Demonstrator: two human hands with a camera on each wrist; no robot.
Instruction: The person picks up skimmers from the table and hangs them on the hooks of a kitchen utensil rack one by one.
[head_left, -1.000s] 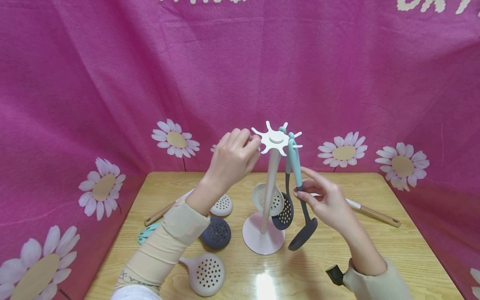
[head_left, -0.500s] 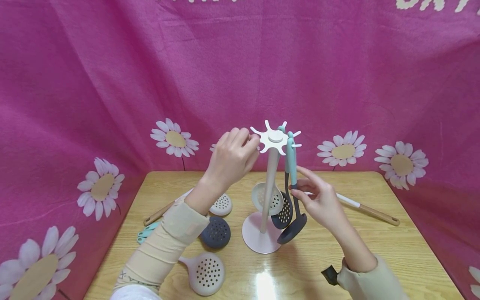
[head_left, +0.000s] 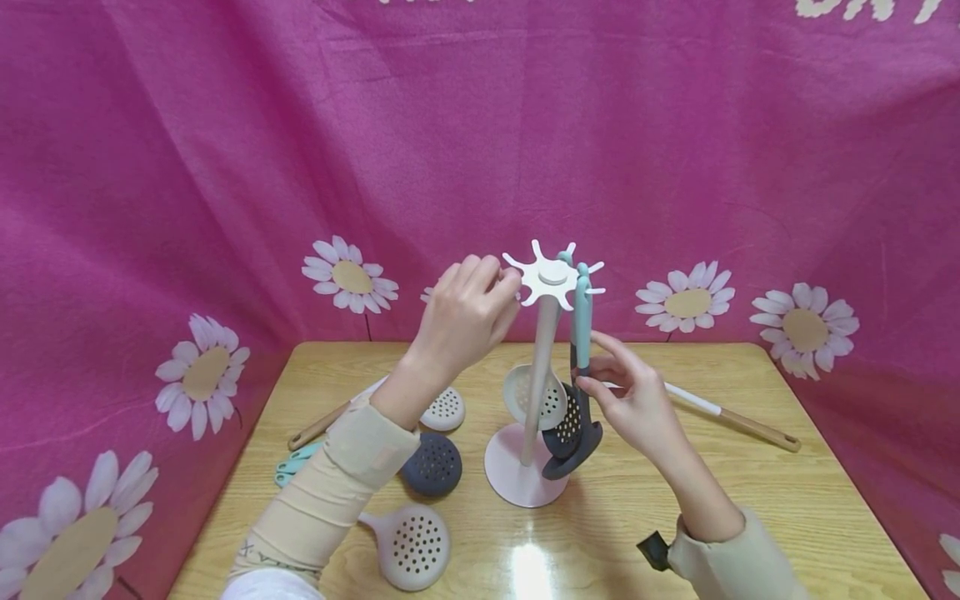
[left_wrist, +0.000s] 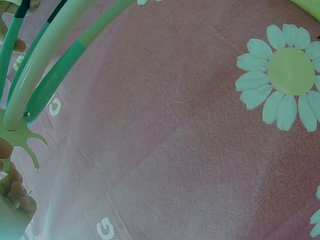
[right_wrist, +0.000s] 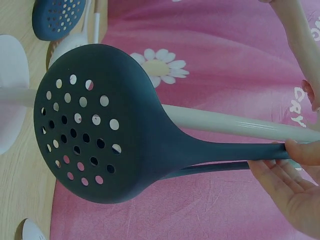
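A utensil stand (head_left: 550,333) with a round pink base and hooked white top stands mid-table. In the head view my left hand (head_left: 468,308) grips one hook at the top's left side; the left wrist view shows fingers (left_wrist: 17,190) at that hook. My right hand (head_left: 637,400) pinches the dark neck of a skimmer (head_left: 582,321) with a teal handle, hung on a right-hand hook. Its broad perforated head (right_wrist: 145,120) fills much of the right wrist view. Close behind hangs another dark perforated utensil (head_left: 566,417) with a teal handle. A pale perforated spoon (head_left: 517,390) hangs by the pole.
On the table's left lie a dark perforated head (head_left: 432,465), a pale pink skimmer (head_left: 414,546), a white perforated head (head_left: 444,410), teal handles (head_left: 288,468) and a wooden handle (head_left: 318,429). A wooden-handled utensil (head_left: 757,427) lies right. A pink curtain (head_left: 480,150) encloses the table.
My right hand has moved left, and the skimmer's head has swung left toward the pole, now overlapping the dark utensil behind it. My left hand has stayed at the hook.
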